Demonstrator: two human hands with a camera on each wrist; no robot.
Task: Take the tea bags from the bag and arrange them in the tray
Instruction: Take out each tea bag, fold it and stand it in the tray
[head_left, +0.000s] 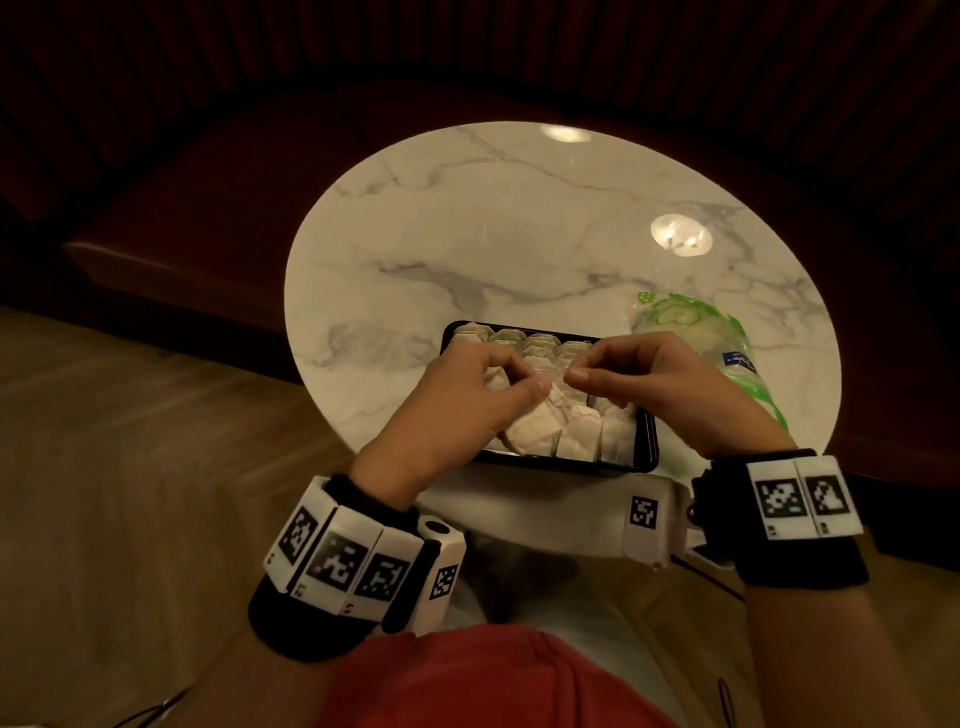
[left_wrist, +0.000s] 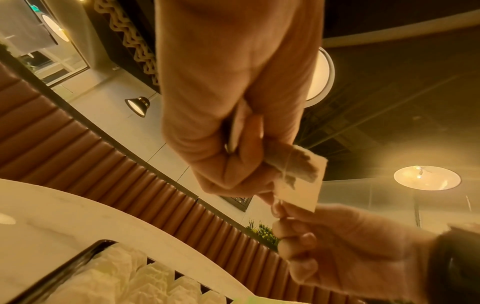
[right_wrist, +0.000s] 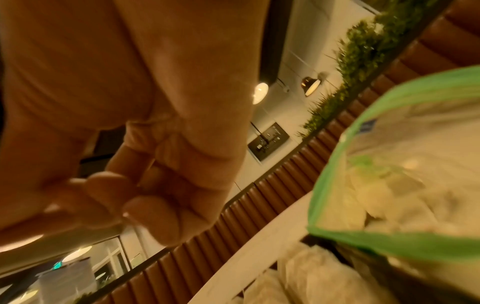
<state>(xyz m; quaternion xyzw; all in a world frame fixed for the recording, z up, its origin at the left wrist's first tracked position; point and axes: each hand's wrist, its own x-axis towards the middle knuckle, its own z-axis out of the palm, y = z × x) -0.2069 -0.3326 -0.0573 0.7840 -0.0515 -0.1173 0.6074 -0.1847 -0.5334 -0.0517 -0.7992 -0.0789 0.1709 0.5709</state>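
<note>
Left grip curled tight, pinching a held tea bag between thumb and fingers, paper tag hanging from it in the left wrist view. Right grip curled too, fingertips pinched close to the left thumb, just under that tag; whether holding the string or the tag, cannot tell. Both poised over the middle of the black tray, thumb tips almost touching. Below and between them, rows of white tea bags packed side by side in the tray, another row at the far end, one bag lying crooked near the left thumb. Just right of the tray, behind the right wrist, a clear plastic bag with green edging, lying on its side with more pale tea bags visible inside in the right wrist view. All resting on a round marble counter, tray near its front edge. Beyond the counter, a dark padded bench. Wood floor at left. Marker bands strapped on both wrists.
</note>
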